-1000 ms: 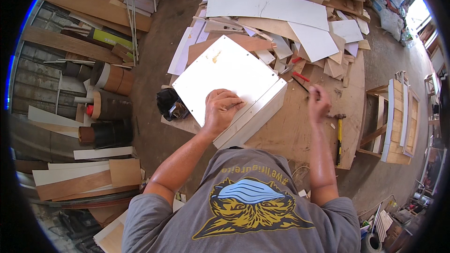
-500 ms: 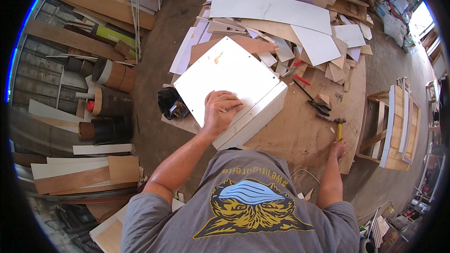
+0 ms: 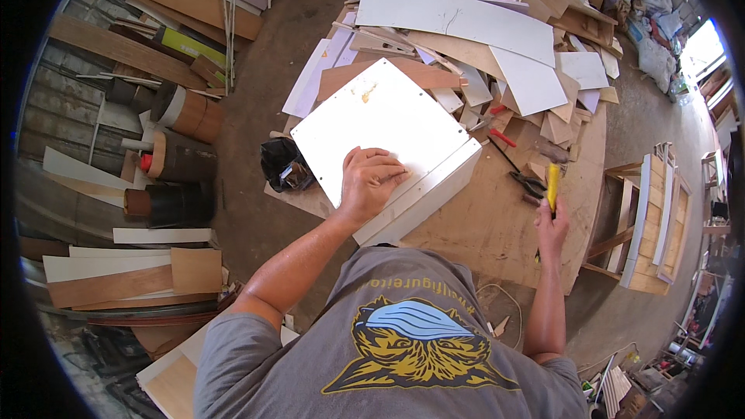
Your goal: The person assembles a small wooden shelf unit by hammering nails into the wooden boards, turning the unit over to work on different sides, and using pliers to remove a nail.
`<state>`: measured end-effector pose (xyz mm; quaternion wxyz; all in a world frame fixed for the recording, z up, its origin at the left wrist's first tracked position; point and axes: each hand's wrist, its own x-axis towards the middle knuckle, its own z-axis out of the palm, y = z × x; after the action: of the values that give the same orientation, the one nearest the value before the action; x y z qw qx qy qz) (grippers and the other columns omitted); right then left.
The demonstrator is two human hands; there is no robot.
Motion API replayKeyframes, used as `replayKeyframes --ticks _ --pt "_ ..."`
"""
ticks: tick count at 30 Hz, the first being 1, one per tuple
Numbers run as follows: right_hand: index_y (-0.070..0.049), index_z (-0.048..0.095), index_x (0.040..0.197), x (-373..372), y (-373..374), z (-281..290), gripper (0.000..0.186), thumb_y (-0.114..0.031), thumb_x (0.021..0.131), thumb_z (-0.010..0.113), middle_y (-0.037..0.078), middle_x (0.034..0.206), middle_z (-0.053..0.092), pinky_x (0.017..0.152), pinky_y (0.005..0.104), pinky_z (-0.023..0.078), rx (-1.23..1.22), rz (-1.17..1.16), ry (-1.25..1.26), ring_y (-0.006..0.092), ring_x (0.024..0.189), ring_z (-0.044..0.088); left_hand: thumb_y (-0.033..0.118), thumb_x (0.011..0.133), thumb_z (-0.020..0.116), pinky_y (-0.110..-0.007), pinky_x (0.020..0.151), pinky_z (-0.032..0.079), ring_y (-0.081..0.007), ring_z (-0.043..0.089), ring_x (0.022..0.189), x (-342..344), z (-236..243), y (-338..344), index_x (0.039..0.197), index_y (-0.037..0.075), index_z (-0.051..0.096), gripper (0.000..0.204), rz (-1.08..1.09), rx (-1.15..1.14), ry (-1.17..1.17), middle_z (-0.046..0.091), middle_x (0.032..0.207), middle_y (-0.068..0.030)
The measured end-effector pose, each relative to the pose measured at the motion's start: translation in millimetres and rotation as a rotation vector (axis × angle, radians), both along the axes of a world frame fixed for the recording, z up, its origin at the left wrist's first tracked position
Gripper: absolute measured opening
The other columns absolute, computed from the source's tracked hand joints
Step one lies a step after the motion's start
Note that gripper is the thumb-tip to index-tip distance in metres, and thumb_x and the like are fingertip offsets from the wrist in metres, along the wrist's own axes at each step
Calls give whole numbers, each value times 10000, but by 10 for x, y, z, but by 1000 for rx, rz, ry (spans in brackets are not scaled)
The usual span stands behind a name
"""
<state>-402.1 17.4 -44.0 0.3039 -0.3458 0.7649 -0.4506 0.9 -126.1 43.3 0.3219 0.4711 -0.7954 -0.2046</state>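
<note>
A white box with small dark dots near its edges sits on the plywood work surface in front of me. My left hand rests on its top, thumb and fingertips pinched together close to the near right edge. Whatever is between those fingertips is too small to make out. To the right, my right hand grips a hammer by its yellow handle, the head pointing away from me above the work surface. Pliers with dark jaws lie close beside the hammer.
Offcuts of white and brown board are heaped beyond the box. Left of the box stands a black plastic bag. A red-handled tool lies by the heap. A wooden frame stands right, and boards are stacked left.
My right hand has lifted the hammer off the work surface and moved it slightly left. My left hand stays pinched at the same spot on the box.
</note>
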Motion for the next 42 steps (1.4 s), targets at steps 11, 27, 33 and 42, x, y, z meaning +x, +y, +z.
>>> replayKeyframes --ticks 11,27,33,42 --pt "-132 705 1365 955 -465 1344 377 -184 994 736 176 1053 763 739 432 560 -344 525 420 337 860 738 183 862 857 -498 1180 326 -200 670 1157 13 -13 50 894 154 851 44 1 -5 -32 805 1006 34" --pt "-264 641 1488 1249 -658 1637 482 -182 1014 677 105 837 675 637 415 516 -182 864 570 296 687 647 227 880 847 -517 1200 295 -202 673 1264 -2 -48 96 898 188 852 44 39 -2 -84 804 1023 63" --pt "-272 632 1498 1267 -653 1598 488 -194 1018 675 94 770 615 617 418 499 -167 860 575 284 656 620 240 888 850 -526 1197 293 -192 685 1264 -7 -47 102 884 181 846 59 37 -8 -108 803 1012 61" --pt "-287 628 1503 1280 -670 1686 492 -200 1020 670 84 764 602 595 420 491 -157 876 636 281 640 613 225 895 840 -537 1190 294 -195 681 1285 20 -97 107 902 190 843 35 29 -21 -116 802 1022 56"
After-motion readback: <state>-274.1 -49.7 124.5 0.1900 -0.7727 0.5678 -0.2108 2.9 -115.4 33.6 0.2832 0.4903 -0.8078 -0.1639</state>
